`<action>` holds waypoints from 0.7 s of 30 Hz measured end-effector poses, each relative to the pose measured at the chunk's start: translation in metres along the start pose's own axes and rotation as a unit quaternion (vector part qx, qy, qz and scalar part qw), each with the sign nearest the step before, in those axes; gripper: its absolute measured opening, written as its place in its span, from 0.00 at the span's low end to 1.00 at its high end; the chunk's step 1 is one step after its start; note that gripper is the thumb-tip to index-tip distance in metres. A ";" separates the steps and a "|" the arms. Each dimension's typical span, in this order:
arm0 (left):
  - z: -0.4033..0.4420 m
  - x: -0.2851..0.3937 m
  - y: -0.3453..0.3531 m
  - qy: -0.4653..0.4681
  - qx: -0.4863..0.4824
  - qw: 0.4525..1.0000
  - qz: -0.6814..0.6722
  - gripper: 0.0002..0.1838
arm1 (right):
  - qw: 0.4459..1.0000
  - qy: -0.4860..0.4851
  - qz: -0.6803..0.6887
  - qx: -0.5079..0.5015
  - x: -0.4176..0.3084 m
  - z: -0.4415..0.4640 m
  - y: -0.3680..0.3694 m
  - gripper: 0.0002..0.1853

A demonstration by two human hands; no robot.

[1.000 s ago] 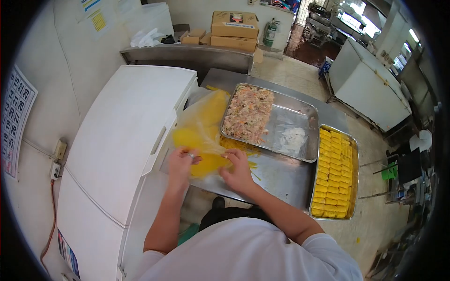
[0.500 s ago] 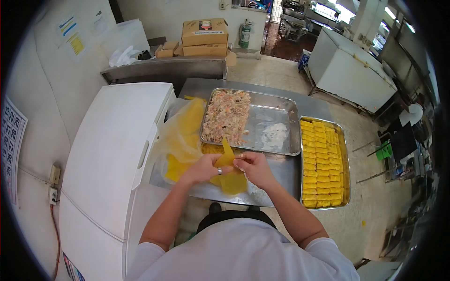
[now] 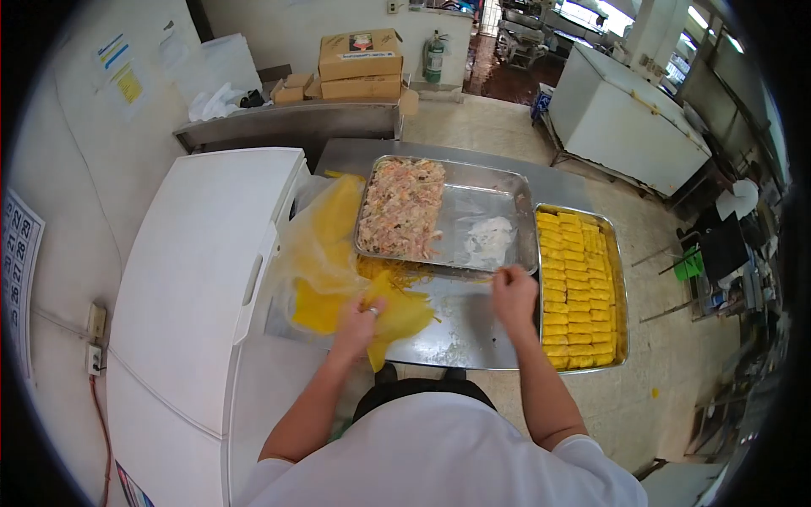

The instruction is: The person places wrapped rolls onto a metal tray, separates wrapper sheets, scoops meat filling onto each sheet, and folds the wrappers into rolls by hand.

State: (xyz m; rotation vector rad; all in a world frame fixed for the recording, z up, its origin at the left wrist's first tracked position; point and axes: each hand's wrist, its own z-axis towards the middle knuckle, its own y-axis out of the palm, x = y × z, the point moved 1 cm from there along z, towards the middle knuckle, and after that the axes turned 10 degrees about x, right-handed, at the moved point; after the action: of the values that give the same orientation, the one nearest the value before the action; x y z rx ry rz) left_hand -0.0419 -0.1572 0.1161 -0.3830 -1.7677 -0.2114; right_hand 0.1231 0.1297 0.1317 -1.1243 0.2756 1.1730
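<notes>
My left hand [image 3: 358,323] grips a limp, thin yellow wrapper sheet [image 3: 407,318], which spreads to its right and hangs past the table's front edge. My right hand [image 3: 514,297] is closed, fingers pinched, just below the near right corner of a metal tray [image 3: 530,228]; whatever is between those fingers is too small to make out. That tray holds a chopped filling [image 3: 404,207] on its left and a white paste [image 3: 491,242] on its right. Yellow shreds [image 3: 393,272] lie below the tray. More yellow sheets [image 3: 314,306] rest left, partly under clear plastic [image 3: 325,245].
To the right, a second tray [image 3: 623,287] holds rows of yellow rolls [image 3: 579,291]. A white chest-like appliance [image 3: 198,253] flanks the steel table [image 3: 452,325] on the left. Cardboard boxes [image 3: 361,63] stand on a counter behind; a white freezer [image 3: 621,118] is at the back right.
My hands have separated. The left moved left and down with the yellow wrapper sheet; the right let go of the sheet and moved right, toward the tray of rolls. The view shifted slightly.
</notes>
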 end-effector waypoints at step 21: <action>-0.041 -0.020 0.001 -0.014 -0.215 0.972 0.095 0.14 | 0.755 0.258 0.353 -0.488 -0.062 -0.042 0.058 0.11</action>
State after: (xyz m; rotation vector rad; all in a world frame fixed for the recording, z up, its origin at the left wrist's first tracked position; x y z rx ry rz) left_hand -0.0003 -0.1730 0.1062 -0.8683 -1.6936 -0.4563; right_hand 0.0636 0.0564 0.1229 -2.4368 0.5769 1.7193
